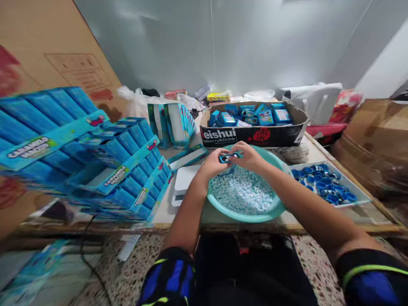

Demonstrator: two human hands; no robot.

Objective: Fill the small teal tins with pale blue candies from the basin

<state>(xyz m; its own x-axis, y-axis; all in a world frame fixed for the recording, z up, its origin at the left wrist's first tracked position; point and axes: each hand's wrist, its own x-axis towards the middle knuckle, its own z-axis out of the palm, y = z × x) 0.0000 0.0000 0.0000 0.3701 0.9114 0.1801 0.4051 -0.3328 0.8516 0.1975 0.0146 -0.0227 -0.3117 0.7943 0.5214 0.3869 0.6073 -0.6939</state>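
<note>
Over a turquoise basin [245, 219] of small pale blue and white pieces [242, 191], both my hands hold one small blue box [225, 159]. Its upturned end shows a dark surface with a white spot. My left hand [213, 164] grips the box from the left, fingers curled round it. From the right, my right hand [249, 156] has its fingertips bent onto the box's top end. My fingers hide much of the box, so I cannot tell whether it is full.
Stacked blue display boxes [127, 170] stand at the left. A white scale-like device [186, 178] lies beside the basin. Behind is a black carton [251, 137] of small blue boxes. A white tray [344, 204] of blue caps [321, 182] is at the right.
</note>
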